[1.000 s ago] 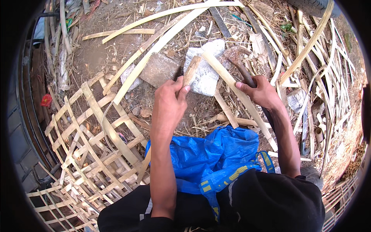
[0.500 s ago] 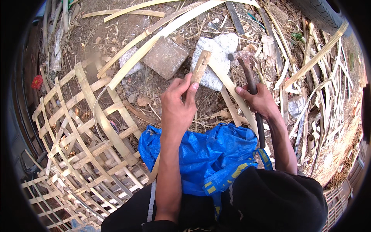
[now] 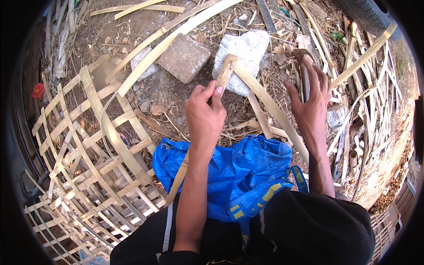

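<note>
My left hand (image 3: 205, 108) pinches a bamboo strip (image 3: 225, 73) between thumb and fingers. Its far end lies against the white stone (image 3: 247, 48). From that same end a pale bamboo strip (image 3: 276, 108) slants down to the right, toward my lap; whether the two are one bent piece I cannot tell. My right hand (image 3: 311, 106) is empty, fingers spread, over the ground right of the stone. Just beyond its fingertips lies a hammer (image 3: 303, 53), its handle mostly hidden by the hand. A blue plastic sheet (image 3: 238, 163) is bunched across my lap, under my left forearm.
At the left stands an open lattice of woven bamboo (image 3: 95, 141). A brown block (image 3: 184, 58) sits left of the stone. Loose bamboo strips (image 3: 366, 106) pile up on the right, below a tyre (image 3: 366, 15). A long strip (image 3: 170, 39) arches across the far ground.
My right hand has let go of the hammer and the slanting strip, and its fingers have spread. The hammer now lies farther right on the ground. My left hand keeps its pinch.
</note>
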`<state>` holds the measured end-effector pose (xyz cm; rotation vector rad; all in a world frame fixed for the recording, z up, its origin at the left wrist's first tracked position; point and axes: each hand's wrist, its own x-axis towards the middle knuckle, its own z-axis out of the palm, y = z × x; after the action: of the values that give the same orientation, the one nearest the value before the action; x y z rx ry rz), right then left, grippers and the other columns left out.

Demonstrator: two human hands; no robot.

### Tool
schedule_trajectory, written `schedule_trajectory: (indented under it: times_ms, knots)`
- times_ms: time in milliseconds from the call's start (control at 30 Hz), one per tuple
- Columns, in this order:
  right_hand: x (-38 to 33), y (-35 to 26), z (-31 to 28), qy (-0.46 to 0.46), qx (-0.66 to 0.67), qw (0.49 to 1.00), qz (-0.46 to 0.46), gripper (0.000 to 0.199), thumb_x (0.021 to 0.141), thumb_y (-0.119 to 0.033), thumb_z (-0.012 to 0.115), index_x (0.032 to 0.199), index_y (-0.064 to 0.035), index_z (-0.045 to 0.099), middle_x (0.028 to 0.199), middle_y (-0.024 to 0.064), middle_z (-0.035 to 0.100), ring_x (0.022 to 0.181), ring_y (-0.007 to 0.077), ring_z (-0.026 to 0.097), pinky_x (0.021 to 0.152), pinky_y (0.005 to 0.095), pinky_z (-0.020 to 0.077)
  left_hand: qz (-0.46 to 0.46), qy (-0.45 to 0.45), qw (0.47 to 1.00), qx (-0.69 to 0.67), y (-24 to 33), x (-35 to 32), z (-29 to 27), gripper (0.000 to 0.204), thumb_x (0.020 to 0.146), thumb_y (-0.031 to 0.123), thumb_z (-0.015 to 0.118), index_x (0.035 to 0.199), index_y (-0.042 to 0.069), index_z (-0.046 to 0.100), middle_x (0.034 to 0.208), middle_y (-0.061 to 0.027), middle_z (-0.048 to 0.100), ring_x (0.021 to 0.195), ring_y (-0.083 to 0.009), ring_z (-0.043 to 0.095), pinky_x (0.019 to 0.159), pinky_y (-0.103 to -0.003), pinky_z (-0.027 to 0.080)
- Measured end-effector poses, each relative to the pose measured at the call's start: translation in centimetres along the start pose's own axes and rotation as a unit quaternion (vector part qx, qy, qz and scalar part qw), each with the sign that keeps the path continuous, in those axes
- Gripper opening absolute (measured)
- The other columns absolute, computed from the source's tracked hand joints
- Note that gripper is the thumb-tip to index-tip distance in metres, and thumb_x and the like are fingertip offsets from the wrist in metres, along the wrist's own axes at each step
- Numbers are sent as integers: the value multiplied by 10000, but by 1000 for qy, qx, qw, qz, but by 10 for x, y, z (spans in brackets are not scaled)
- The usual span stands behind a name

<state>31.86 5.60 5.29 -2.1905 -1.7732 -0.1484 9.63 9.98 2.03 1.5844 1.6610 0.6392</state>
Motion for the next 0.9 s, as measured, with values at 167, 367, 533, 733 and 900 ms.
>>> schedule_trajectory:
  times_ms: [167,367,533,733,900]
  knots:
    - [25,-50,27,-113,329,937,-44,391,890,-189,757,1254,-77,665,1031,164,670,953,339,657,845,435,542,-45,-20,999,15,2,5,3,217,954,153,675,1046,-31,742,836,-203,677,738,-392,662,679,-463,474]
    - [42,-48,65,-118,290,934,-174,225,890,-143,726,1102,-66,724,960,131,690,955,333,642,823,418,542,-141,-65,988,-19,3,9,-1,276,966,238,672,1006,-24,746,706,-123,694,611,-174,606,613,-369,466]
    - [38,-57,73,-74,382,919,-68,119,929,-82,700,1017,-22,752,924,142,709,808,308,706,727,375,559,-160,-69,985,-9,1,10,-6,319,948,298,687,951,-14,752,658,-126,674,572,-206,610,591,-375,467]
    - [40,-59,77,-101,371,923,35,148,918,-125,726,1018,-29,780,857,151,765,749,176,746,657,319,568,-201,-88,975,-39,11,10,-10,290,935,267,681,918,-13,754,799,-242,721,808,-421,715,751,-495,532]
    - [44,-65,80,-93,325,941,2,133,902,-97,711,995,-35,785,863,152,760,725,226,740,667,338,565,-168,-44,983,-50,-13,4,2,305,959,282,689,939,-16,749,604,-92,640,502,-174,572,528,-359,442]
